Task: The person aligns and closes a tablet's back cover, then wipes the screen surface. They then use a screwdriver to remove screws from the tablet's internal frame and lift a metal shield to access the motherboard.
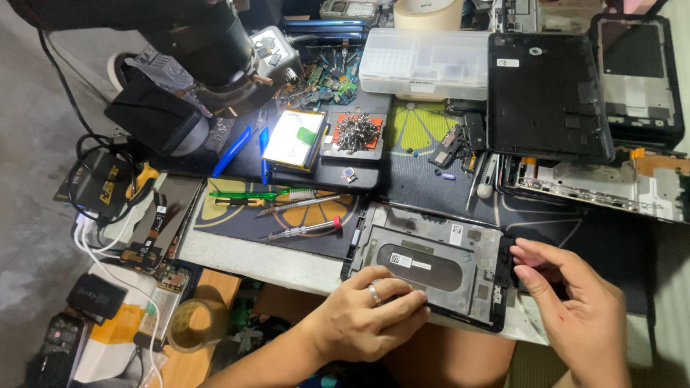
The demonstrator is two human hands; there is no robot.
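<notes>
At the bottom of the frame my left hand lies over the near edge of the opened tablet frame, fingers curled down onto its rim, a ring on one finger. My right hand sits at the frame's right end, fingers loosely bent and pressed against that edge; the two hands are apart, one at each side of the tablet, and neither is closed around a tool. The tablet frame rests low and centre-right on the work mat, its grey inner plate facing up with a dark oval patch in the middle.

Just beyond it, left of centre, a red-tipped screwdriver lies near tweezers and a green pry tool. To the lower left, a roll of tape sits below the bench edge.

Further up, mid-frame, a tray of small metal parts sits beside a flat battery pack, with a blue pry tool to its left. At the upper right a black tablet back cover lies flat. A clear plastic organiser box stands top centre, and a microscope head fills the upper left.
</notes>
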